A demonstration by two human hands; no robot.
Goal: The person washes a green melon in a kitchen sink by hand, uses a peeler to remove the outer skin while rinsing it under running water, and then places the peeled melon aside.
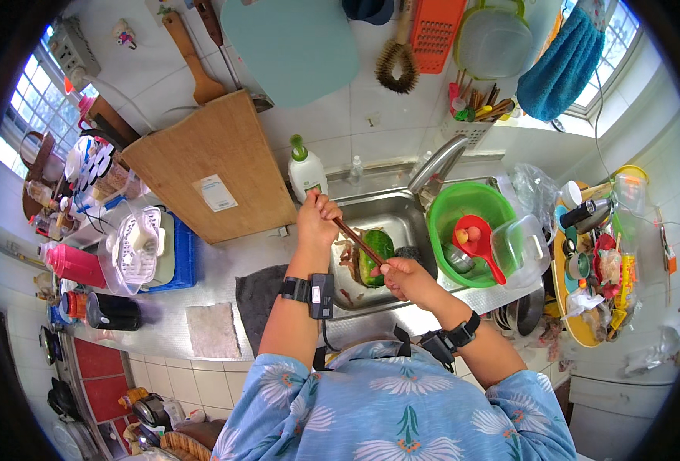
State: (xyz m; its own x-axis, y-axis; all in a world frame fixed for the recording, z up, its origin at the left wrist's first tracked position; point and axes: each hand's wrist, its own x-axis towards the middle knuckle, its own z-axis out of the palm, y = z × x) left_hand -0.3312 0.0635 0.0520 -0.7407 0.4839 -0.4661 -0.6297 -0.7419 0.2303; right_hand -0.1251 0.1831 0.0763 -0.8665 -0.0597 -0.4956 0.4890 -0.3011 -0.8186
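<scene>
My left hand (318,219) is closed around one end of a slim reddish-brown stick (357,239). My right hand (407,280) pinches its lower end. Whether this is one stick or chopsticks held together, I cannot tell. The stick slants over the steel sink basin (394,216). Below it in the basin lies a large green cucumber-like vegetable (378,245), partly hidden by the stick and my right hand. Brown peelings (347,262) are scattered to its left, and a dark scouring pad (409,253) rests to its right.
A green basin (442,242) beside the sink holds a red ladle (480,239) with round fruit in its bowl. The faucet (440,161) arches behind. A pump bottle (308,173) and wooden board (213,167) stand back left. A dark cloth (259,299) lies on the counter.
</scene>
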